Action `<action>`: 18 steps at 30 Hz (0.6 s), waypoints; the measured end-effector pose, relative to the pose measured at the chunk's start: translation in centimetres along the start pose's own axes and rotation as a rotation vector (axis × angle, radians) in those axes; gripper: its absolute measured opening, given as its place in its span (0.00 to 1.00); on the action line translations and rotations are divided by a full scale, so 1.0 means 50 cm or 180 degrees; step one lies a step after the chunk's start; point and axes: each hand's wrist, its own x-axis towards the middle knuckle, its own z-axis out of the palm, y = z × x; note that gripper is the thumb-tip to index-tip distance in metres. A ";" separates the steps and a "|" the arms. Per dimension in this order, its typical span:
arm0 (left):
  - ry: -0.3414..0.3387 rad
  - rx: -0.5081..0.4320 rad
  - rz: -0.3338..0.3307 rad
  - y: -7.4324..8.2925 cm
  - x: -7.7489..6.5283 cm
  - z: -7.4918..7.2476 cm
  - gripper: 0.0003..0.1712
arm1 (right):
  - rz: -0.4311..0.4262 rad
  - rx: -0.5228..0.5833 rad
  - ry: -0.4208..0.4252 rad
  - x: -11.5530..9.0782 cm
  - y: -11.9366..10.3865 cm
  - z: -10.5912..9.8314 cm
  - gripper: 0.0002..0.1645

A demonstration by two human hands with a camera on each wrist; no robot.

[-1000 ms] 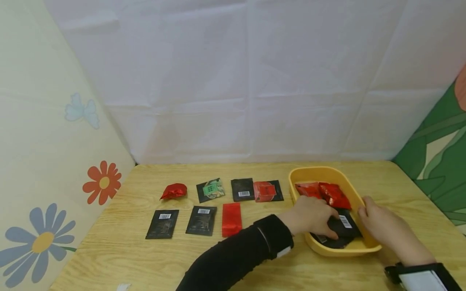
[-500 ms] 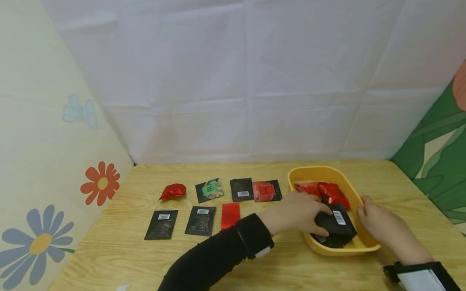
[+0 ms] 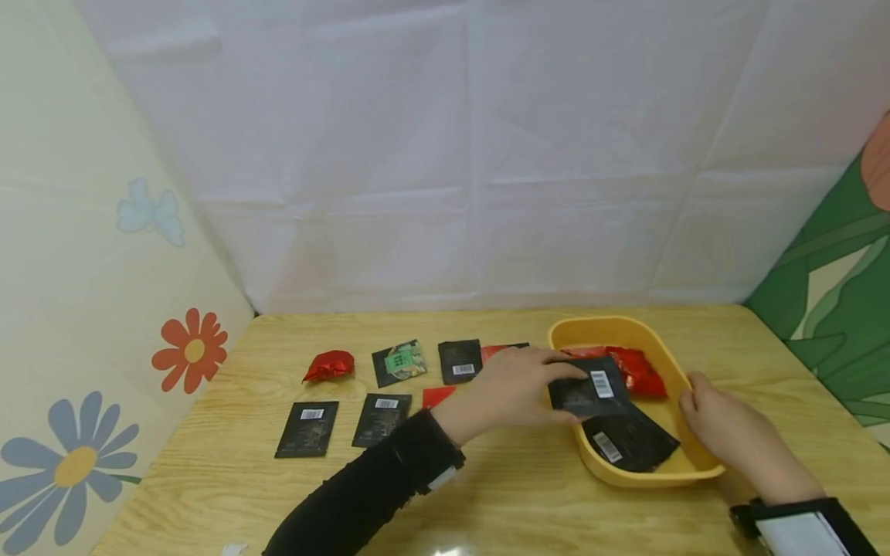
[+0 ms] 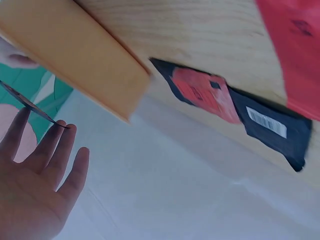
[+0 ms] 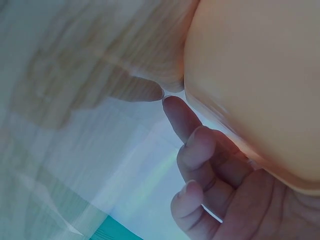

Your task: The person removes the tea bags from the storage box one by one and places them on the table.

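Note:
My left hand pinches a flat black sachet with a white barcode by its left side, held over the left rim of a yellow plastic basket. Edge-on in the left wrist view, the sachet lies at the fingertips. On the right side, my right hand grips the basket's rim, thumb on top; in the right wrist view its fingers curl by the outer wall. Inside the basket, another black sachet lies at the front, with shiny red packets behind it.
Left of the basket, a crinkled red packet, a green-labelled sachet, a black sachet and a red-and-black one form a back row. Nearer are two black sachets and a red packet, partly covered by the left arm.
My left hand has lifted the black sachet from the basket and drawn it leftward to the rim, uncovering the sachet beneath. The right hand stays on the basket.

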 end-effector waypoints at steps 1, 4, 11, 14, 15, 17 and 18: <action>0.0030 -0.0008 -0.0017 -0.007 -0.006 -0.003 0.36 | 0.0000 -0.0003 0.0004 0.000 0.000 0.000 0.22; 0.0149 -0.0038 -0.0048 -0.025 -0.025 -0.014 0.37 | 0.0000 -0.0001 0.0012 0.000 -0.001 -0.001 0.22; 0.0329 -0.0086 -0.0196 -0.059 -0.065 -0.014 0.38 | 0.0027 0.0020 -0.0034 0.003 0.001 0.001 0.23; 0.0353 -0.0155 -0.0242 -0.069 -0.076 -0.007 0.38 | -0.0008 0.0006 0.0009 0.002 0.002 0.000 0.22; 0.0360 -0.0193 -0.0254 -0.072 -0.079 -0.004 0.38 | -0.0019 -0.0003 0.0020 0.001 0.002 -0.001 0.22; 0.0366 -0.0249 -0.0281 -0.078 -0.085 0.002 0.38 | -0.0029 -0.0004 0.0028 0.000 0.002 -0.001 0.21; 0.0363 -0.0268 -0.0297 -0.081 -0.088 0.006 0.38 | -0.0033 -0.0009 0.0031 -0.001 0.001 -0.001 0.21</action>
